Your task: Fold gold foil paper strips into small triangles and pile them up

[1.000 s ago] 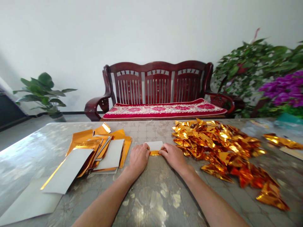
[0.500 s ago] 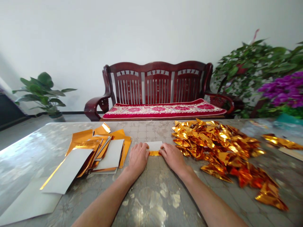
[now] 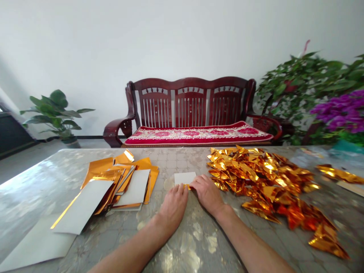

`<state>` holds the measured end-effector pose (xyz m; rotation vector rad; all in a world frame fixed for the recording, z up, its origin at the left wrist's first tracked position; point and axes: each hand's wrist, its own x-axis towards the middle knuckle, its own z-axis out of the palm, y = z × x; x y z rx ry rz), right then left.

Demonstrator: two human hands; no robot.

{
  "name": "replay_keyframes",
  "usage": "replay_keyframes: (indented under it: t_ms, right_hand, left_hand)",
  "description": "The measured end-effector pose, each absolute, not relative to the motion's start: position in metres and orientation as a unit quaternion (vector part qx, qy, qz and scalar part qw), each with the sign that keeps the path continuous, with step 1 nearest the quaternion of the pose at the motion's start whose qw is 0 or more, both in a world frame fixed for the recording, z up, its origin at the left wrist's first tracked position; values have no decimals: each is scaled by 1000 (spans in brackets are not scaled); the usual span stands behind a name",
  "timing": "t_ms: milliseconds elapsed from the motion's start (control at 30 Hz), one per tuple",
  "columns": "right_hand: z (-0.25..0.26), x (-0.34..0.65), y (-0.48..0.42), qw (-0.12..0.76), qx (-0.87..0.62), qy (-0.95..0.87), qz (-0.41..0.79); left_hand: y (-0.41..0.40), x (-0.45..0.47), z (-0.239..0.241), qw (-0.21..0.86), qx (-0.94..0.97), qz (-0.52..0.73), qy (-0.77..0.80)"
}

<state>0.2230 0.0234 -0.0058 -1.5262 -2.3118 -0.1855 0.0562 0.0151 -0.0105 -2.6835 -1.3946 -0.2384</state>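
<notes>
Tabletop [image 3: 199, 242]: white card [image 3: 184, 178], long axis crosswise, right hand [image 3: 207, 193] at near edge.

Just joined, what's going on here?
A person sits at a mottled tabletop with both bare hands on a small white-backed sheet. The left hand and right hand meet at its gold foil lower edge. A loose stack of gold and white sheets lies to the left, and a heap of folded gold foil triangles to the right.

Right hand [image 3: 207, 193] on foil [image 3: 187, 186] (card [image 3: 184, 178] beyond)
</notes>
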Motion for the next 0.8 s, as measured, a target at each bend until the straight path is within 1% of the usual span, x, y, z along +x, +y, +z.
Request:
replay_keyframes:
  t_ms: [100,233,533,633,800]
  right_hand:
    - [-9,225,20,182,-504,-843,-54]
    - [-12,229,12,186,-499,-845,-46]
    - [-9,237,0,165,-555,-814,-49]
    - [-8,236,0,153,-561,-811,-68]
    - [-3,225,-8,148,-541,-822,-101]
  left_hand:
    - [9,61,-16,74,-875,-70,-474]
    - [9,61,-20,96,-871,-66,-477]
    - [6,62,-17,105,-869,-39,-483]
    - [3,60,-8,96,-865,-59,-488]
    - [10,53,4,48,-858,-65,-507]
